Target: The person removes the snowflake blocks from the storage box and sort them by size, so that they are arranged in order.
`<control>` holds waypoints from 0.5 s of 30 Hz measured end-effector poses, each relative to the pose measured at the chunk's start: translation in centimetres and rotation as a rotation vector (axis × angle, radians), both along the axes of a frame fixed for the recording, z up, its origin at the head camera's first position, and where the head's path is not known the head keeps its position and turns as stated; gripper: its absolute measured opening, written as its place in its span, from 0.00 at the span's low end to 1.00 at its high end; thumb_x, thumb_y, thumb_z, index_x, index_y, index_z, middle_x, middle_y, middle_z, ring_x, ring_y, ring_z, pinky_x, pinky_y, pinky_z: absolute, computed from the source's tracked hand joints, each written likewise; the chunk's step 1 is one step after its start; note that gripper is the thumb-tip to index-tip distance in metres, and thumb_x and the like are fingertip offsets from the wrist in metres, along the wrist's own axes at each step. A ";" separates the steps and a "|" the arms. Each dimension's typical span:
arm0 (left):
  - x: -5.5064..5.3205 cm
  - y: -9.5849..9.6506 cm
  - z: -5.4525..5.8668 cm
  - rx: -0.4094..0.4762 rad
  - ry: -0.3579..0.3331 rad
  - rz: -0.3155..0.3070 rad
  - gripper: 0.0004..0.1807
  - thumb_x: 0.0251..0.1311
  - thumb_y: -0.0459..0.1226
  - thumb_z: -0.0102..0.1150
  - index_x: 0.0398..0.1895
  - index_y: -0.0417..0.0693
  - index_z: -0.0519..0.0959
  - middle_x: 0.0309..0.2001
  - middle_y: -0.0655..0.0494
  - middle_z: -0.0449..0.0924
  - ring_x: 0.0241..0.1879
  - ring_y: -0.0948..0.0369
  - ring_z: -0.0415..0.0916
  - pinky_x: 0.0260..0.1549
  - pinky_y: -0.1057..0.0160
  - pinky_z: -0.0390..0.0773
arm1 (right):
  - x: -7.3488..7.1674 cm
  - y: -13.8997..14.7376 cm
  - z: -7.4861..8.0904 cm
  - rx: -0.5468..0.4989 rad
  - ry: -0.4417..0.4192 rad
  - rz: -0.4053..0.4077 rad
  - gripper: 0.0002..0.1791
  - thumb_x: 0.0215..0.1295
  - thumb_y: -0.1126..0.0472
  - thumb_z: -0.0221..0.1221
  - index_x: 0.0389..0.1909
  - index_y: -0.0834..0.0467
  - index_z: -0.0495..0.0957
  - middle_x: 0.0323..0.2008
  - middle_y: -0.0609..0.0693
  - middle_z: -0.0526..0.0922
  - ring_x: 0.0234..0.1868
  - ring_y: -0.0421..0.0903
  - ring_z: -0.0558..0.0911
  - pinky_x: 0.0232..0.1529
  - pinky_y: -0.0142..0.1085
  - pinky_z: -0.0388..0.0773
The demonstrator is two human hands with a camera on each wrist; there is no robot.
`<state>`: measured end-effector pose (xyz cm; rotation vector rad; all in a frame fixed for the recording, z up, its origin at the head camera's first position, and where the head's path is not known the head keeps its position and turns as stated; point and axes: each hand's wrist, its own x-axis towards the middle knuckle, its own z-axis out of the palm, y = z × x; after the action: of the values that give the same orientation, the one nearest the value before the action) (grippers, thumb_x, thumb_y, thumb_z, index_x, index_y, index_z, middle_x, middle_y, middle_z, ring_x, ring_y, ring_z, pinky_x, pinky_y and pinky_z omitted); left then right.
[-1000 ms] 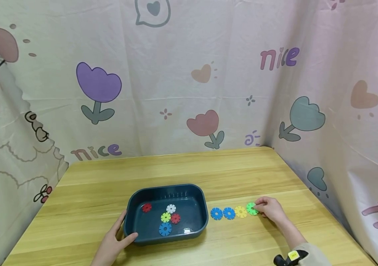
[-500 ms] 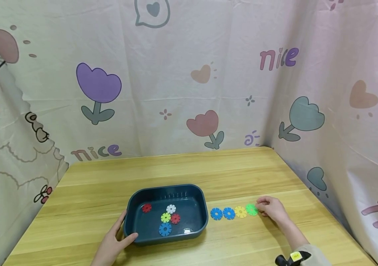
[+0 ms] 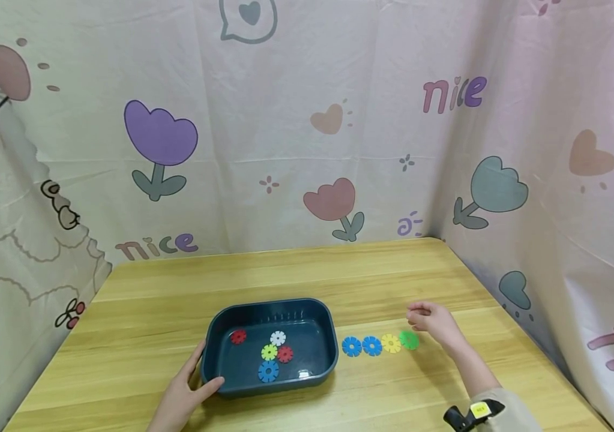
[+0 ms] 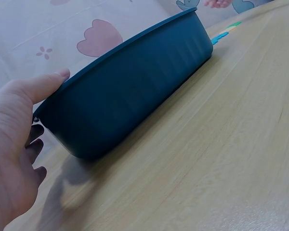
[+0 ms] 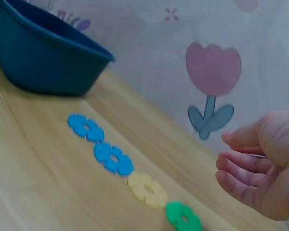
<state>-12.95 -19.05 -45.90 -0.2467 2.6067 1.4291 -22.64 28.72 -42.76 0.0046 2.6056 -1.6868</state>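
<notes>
A dark blue plastic basin (image 3: 317,377) stands on the table. My left hand (image 3: 179,393) grips its near left corner, thumb over the rim and the other fingers along the outer wall; the left wrist view shows that thumb (image 4: 50,85) on the edge. Right of the basin lies a row of notched plastic discs: two blue discs (image 3: 352,346) (image 3: 372,346), a yellow disc (image 3: 391,343) and a green disc (image 3: 409,340). Above the green end hovers my right hand (image 3: 436,324), fingers loosely bent and holding nothing. In the right wrist view, this hand (image 5: 265,168) is apart from the discs.
Inside the basin are several more discs: red discs (image 3: 238,336) (image 3: 285,354), a white disc (image 3: 278,338), a yellow-green disc (image 3: 269,352) and a larger blue disc (image 3: 268,371). A printed curtain (image 3: 263,120) hangs behind and beside the wooden table (image 3: 155,300).
My right hand has let go of the green disc, which now lies at the row's right end, and has risen away from the table. The left hand and basin stay put.
</notes>
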 end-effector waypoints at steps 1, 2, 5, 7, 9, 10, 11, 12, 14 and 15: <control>0.0 0.0 0.0 -0.001 -0.001 0.000 0.50 0.55 0.53 0.60 0.74 0.50 0.43 0.70 0.35 0.44 0.65 0.33 0.42 0.54 0.29 0.52 | -0.1 -0.2 0.2 -0.006 0.004 0.014 0.21 0.63 0.65 0.56 0.52 0.75 0.69 0.41 0.64 0.78 0.40 0.55 0.80 0.39 0.38 0.80; 0.0 0.0 0.0 0.000 -0.001 0.000 0.50 0.55 0.53 0.60 0.74 0.50 0.43 0.70 0.35 0.44 0.65 0.33 0.42 0.54 0.29 0.52 | -0.2 -0.5 0.4 -0.018 0.006 0.023 0.21 0.63 0.65 0.56 0.52 0.75 0.69 0.41 0.65 0.78 0.41 0.57 0.79 0.39 0.38 0.80; 0.0 0.0 0.0 0.002 -0.003 0.002 0.50 0.55 0.53 0.60 0.74 0.50 0.43 0.70 0.35 0.43 0.65 0.33 0.42 0.54 0.29 0.51 | -0.5 -1.5 1.0 -0.046 0.006 0.036 0.21 0.63 0.65 0.57 0.52 0.73 0.69 0.41 0.65 0.78 0.41 0.58 0.79 0.39 0.38 0.80; 0.0 0.0 0.0 0.008 -0.003 0.004 0.50 0.55 0.53 0.60 0.74 0.49 0.43 0.70 0.35 0.43 0.65 0.33 0.42 0.55 0.29 0.51 | -0.7 -2.2 1.5 -0.064 0.013 0.054 0.22 0.63 0.64 0.57 0.53 0.74 0.69 0.41 0.64 0.78 0.40 0.56 0.80 0.40 0.38 0.80; 0.0 0.1 0.0 0.014 -0.003 0.006 0.50 0.55 0.53 0.60 0.74 0.49 0.43 0.70 0.35 0.43 0.66 0.33 0.42 0.55 0.29 0.50 | -0.9 -3.0 1.8 -0.082 0.018 0.062 0.22 0.62 0.64 0.58 0.53 0.73 0.70 0.39 0.62 0.79 0.38 0.52 0.81 0.40 0.39 0.80; 0.0 0.1 0.0 0.016 -0.001 0.005 0.50 0.55 0.53 0.60 0.74 0.49 0.43 0.70 0.35 0.43 0.66 0.33 0.42 0.55 0.30 0.50 | -1.0 -3.4 2.0 -0.092 0.020 0.067 0.22 0.62 0.64 0.58 0.52 0.73 0.70 0.39 0.62 0.79 0.38 0.52 0.81 0.40 0.40 0.80; 0.0 0.1 0.0 0.017 0.002 0.005 0.50 0.55 0.52 0.60 0.74 0.49 0.44 0.70 0.35 0.44 0.66 0.33 0.42 0.55 0.30 0.50 | -1.1 -3.9 2.2 -0.098 0.023 0.079 0.22 0.62 0.64 0.59 0.53 0.73 0.70 0.39 0.62 0.79 0.38 0.52 0.81 0.41 0.41 0.80; 0.0 0.1 0.0 0.018 0.005 0.004 0.50 0.55 0.52 0.60 0.74 0.48 0.44 0.70 0.35 0.44 0.66 0.33 0.42 0.55 0.30 0.50 | -1.2 -4.3 2.4 -0.104 0.025 0.088 0.22 0.61 0.65 0.59 0.53 0.73 0.70 0.38 0.62 0.79 0.37 0.51 0.81 0.41 0.41 0.80; 0.0 0.1 0.1 0.017 0.007 0.002 0.50 0.55 0.52 0.60 0.74 0.48 0.44 0.70 0.35 0.44 0.66 0.33 0.42 0.55 0.30 0.50 | -1.5 -5.2 2.6 -0.118 0.026 0.103 0.21 0.61 0.66 0.59 0.52 0.73 0.70 0.38 0.62 0.79 0.38 0.53 0.81 0.41 0.41 0.80; 0.0 0.1 0.1 0.016 0.008 0.002 0.50 0.55 0.52 0.60 0.74 0.48 0.44 0.70 0.35 0.44 0.66 0.33 0.42 0.55 0.30 0.50 | -1.6 -5.7 2.8 -0.122 0.026 0.115 0.21 0.61 0.66 0.59 0.52 0.72 0.70 0.38 0.63 0.79 0.38 0.54 0.80 0.41 0.41 0.80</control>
<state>-12.96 -18.93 -45.79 -0.2418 2.6007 1.4543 -24.24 23.04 -40.01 -0.1676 2.4628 -1.8135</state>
